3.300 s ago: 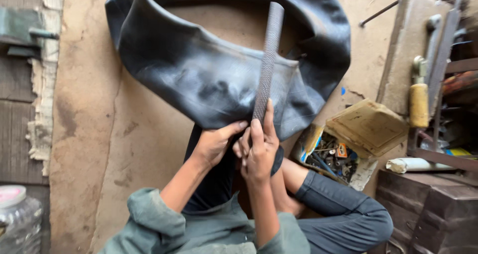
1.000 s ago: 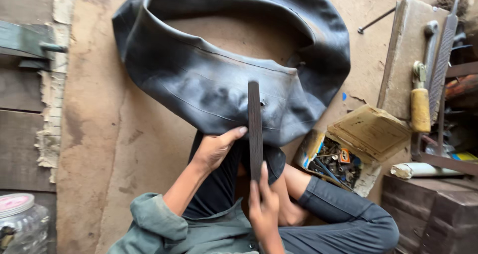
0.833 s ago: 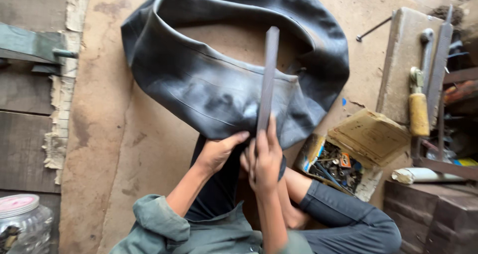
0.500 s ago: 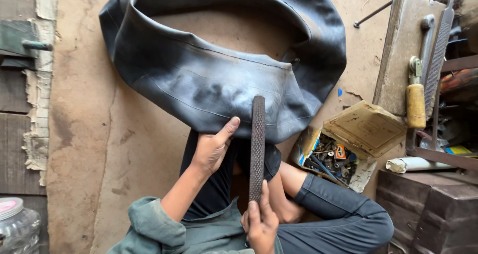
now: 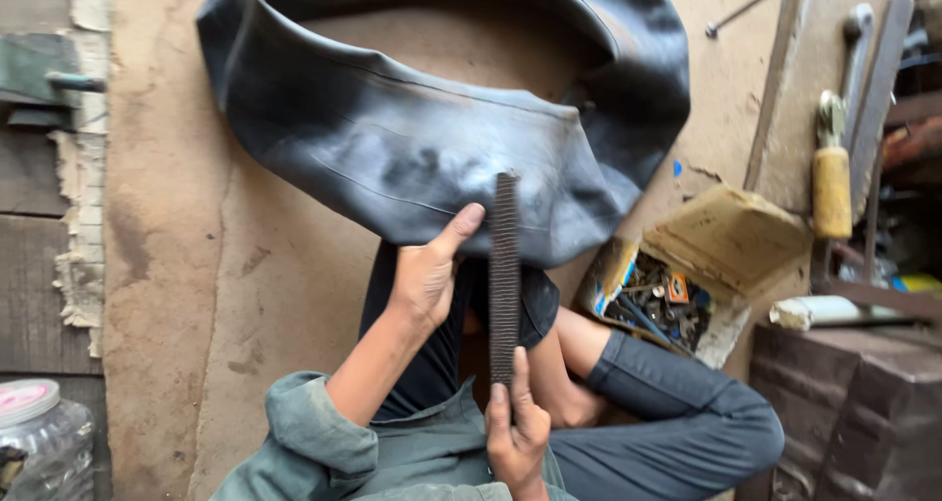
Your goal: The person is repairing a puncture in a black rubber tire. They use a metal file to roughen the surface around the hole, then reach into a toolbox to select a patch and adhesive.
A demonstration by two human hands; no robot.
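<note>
**Rasp laid upright against a slack inner tube**

A long, dark, rough-faced rasp [image 5: 504, 270] stands nearly upright in the middle of the view, its upper end lying against the lower fold of a big black rubber inner tube [image 5: 412, 158] that sprawls in a loop over the brown floor [image 5: 216, 285] and drapes onto the person's lap. The right hand [image 5: 515, 432] is clenched around the rasp's lower end from below, forefinger stretched up along its face. The left hand [image 5: 429, 275], forearm rising out of a rolled grey-green sleeve [image 5: 314, 432], lies just left of the rasp, fingers spread and pressed on the tube's edge, thumb pointing up towards the rubber; it grips nothing. To the right, beside a bent knee in dark trousers, sits an open cardboard box [image 5: 677, 285] of small metal parts; a yellow-handled tool [image 5: 832, 172] leans further right. A clear plastic jar [image 5: 39, 442] stands at lower left
</note>
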